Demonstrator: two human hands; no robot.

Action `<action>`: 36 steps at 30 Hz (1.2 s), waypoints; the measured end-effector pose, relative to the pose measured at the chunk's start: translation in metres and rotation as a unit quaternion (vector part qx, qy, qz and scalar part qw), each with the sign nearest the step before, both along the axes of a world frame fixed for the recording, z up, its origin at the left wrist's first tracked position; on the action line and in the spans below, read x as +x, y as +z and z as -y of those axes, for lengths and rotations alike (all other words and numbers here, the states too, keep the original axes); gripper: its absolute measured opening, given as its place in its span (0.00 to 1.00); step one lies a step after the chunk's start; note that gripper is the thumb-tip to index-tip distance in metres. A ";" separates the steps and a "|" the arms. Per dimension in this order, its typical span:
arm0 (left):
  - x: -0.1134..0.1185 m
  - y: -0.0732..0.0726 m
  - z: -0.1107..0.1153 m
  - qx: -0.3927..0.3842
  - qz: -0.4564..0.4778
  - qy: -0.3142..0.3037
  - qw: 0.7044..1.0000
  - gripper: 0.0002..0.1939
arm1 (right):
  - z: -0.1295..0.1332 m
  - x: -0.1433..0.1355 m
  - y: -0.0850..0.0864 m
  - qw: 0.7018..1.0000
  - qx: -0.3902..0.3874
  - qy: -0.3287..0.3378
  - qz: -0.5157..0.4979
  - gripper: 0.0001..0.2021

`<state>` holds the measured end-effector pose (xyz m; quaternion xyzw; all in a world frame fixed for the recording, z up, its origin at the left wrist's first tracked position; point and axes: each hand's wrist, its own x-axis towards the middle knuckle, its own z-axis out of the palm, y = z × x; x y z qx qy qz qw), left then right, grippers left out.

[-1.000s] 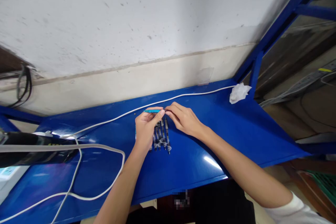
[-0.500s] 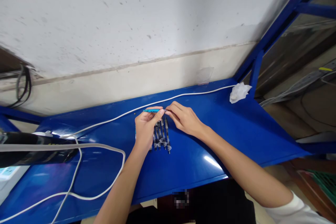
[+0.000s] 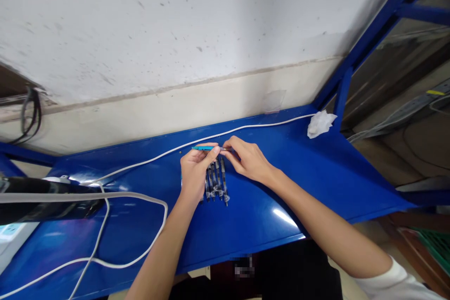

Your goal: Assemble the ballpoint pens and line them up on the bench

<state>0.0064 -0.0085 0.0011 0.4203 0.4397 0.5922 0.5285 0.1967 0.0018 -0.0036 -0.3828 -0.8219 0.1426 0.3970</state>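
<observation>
My left hand (image 3: 194,168) is closed around a teal pen (image 3: 204,148), held level with its teal end pointing left. From the pen's other end a thin silvery and dark piece (image 3: 222,148) sticks out to the right. The fingertips of my right hand (image 3: 248,159) are pinched at that piece; whether it is a refill or part of the barrel I cannot tell. Several dark pens (image 3: 218,183) with clear plastic about them lie side by side on the blue table (image 3: 253,215), just below my hands. My left hand hides some of them.
A white cable (image 3: 168,151) runs along the back and loops at the left. A black cylinder (image 3: 52,197) and a white power strip (image 3: 16,239) are on the left. Crumpled white tissue (image 3: 320,124) lies at the right, by the blue frame (image 3: 342,96). Behind stands a wall.
My right fingertips have shifted slightly right, away from my left hand. More of the thin silvery and dark piece shows between the hands. The left hand and the pens lie as before.
</observation>
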 end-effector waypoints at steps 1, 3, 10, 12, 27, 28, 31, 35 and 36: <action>0.000 0.000 0.000 -0.001 -0.002 -0.001 1.000 0.15 | 0.000 0.000 0.000 1.000 0.001 0.005 0.002 0.10; -0.002 -0.001 0.000 0.000 -0.007 -0.001 1.000 0.14 | 0.000 0.001 0.001 1.000 0.002 0.018 0.009 0.12; -0.003 0.000 0.000 0.001 -0.003 -0.008 1.000 0.14 | 0.002 0.000 0.000 1.000 -0.023 0.007 -0.019 0.11; -0.002 0.001 0.000 0.007 -0.003 -0.018 1.000 0.13 | 0.002 -0.001 0.000 0.999 -0.030 0.015 -0.031 0.11; -0.005 0.011 0.003 0.079 -0.062 -0.054 0.993 0.08 | -0.001 -0.008 0.013 0.864 -0.325 0.098 -0.373 0.15; -0.004 0.013 0.003 0.093 -0.086 -0.056 0.990 0.09 | -0.003 -0.008 0.014 0.836 -0.346 0.094 -0.415 0.16; 0.002 0.024 0.006 0.129 -0.153 -0.069 0.977 0.11 | -0.009 -0.005 0.016 0.770 -0.367 0.071 -0.517 0.19; 0.007 0.039 0.048 0.161 -0.196 0.016 0.967 0.09 | -0.020 0.003 0.016 0.722 -0.382 0.059 -0.574 0.19; 0.006 0.038 0.068 0.166 -0.201 0.032 0.965 0.08 | -0.023 0.005 0.015 0.715 -0.392 0.063 -0.576 0.18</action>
